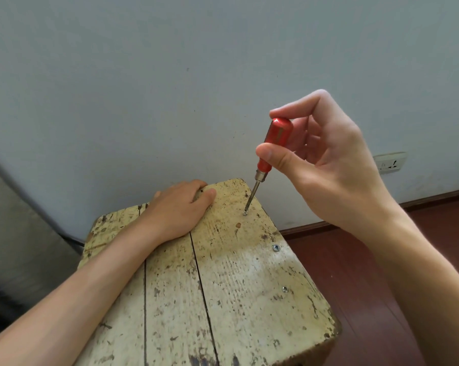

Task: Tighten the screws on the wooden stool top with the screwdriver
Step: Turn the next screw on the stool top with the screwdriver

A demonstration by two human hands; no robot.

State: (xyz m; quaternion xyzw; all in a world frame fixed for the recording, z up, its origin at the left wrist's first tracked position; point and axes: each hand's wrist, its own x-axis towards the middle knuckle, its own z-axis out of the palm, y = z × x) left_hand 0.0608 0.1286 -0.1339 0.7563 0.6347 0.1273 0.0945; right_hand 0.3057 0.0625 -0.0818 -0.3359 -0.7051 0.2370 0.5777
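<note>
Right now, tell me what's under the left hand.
The left hand lies flat on the stool top, gripping its far edge. Any screws beneath the palm are covered.

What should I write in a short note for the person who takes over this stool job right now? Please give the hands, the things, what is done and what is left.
Right hand: fingertips pinch the red screwdriver, held almost upright, tip seated in the far screw near the right edge of the stool top.
Left hand: laid flat on the far edge of the top, steadying it, holding nothing.
Done: cannot tell if any screw is already tight.
Left: finish the far screw, then check the middle screw and the near screw along the same edge.
</note>
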